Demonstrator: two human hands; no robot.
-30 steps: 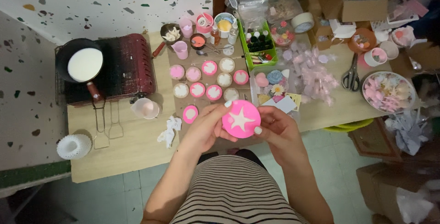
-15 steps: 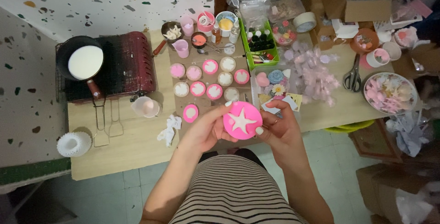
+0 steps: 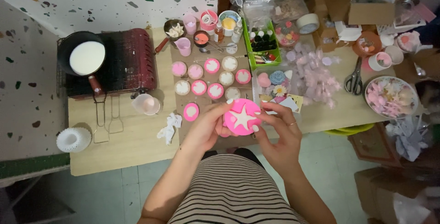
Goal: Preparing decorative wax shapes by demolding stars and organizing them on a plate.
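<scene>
At the counter's near edge, mid-span: pink mould (image 3: 242, 117) with a white star casting, held off the surface by both hands. Left hand (image 3: 208, 125) wrapped on its left rim, thumb under; right hand (image 3: 280, 125) pinching the right rim, fingertips (image 3: 262, 112) on top. To demould clean, I'd flex the rim outward bit by bit, push from the back, and keep fingers off the star's thin points. Filled moulds (image 3: 207, 78) sit in rows just behind; keep clear of them.
</scene>
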